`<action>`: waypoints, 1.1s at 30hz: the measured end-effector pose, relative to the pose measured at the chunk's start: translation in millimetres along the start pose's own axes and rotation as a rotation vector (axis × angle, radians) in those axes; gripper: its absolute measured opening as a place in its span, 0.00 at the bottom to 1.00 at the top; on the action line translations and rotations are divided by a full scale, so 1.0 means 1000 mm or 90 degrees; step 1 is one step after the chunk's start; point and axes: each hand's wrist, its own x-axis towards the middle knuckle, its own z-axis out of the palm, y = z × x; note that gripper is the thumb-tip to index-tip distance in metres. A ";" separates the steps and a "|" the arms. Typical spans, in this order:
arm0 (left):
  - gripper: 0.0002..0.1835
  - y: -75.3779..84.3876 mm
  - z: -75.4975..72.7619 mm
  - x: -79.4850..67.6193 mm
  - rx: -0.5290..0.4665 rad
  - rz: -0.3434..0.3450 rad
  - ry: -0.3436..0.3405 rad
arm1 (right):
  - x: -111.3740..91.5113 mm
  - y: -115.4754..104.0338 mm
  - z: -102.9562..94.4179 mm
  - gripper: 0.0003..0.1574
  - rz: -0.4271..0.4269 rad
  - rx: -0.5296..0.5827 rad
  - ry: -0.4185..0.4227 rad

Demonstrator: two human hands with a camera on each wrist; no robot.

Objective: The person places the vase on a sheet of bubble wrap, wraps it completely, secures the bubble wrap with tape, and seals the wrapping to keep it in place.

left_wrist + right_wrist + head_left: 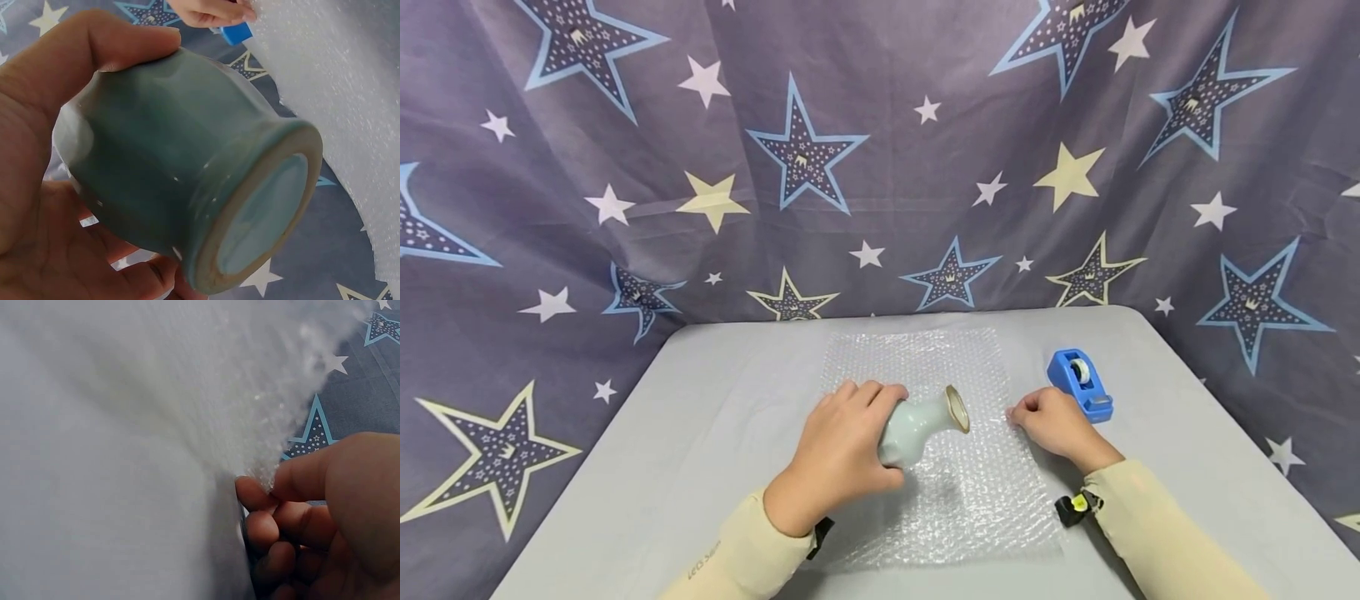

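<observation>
A pale green glazed vase (pixel 913 429) with a brown-rimmed flared mouth is held on its side above the bubble wrap (pixel 951 508). My left hand (pixel 844 442) grips it round the belly; in the left wrist view the vase's ringed base (pixel 262 212) faces the camera, with the thumb on one side and fingers beneath. At the sheet's right edge, my right hand (pixel 1058 423) pinches the bubble wrap between thumb and forefinger. The right wrist view shows that pinched edge of bubble wrap (pixel 262 425) raised a little at the fingertips (pixel 250 492).
A blue tape dispenser (pixel 1081 385) with a roll of tape stands just behind my right hand. The grey-white table (pixel 715 433) carries the flat sheet. Behind the table hangs a dark curtain (pixel 880 167) patterned with stars.
</observation>
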 end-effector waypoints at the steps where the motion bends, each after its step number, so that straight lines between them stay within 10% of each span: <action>1: 0.47 0.001 0.001 0.000 0.001 -0.001 -0.004 | 0.000 0.000 0.000 0.14 0.000 0.001 -0.001; 33: 0.45 0.026 0.026 -0.008 0.009 0.052 -0.104 | -0.001 0.000 0.001 0.14 -0.021 0.003 0.009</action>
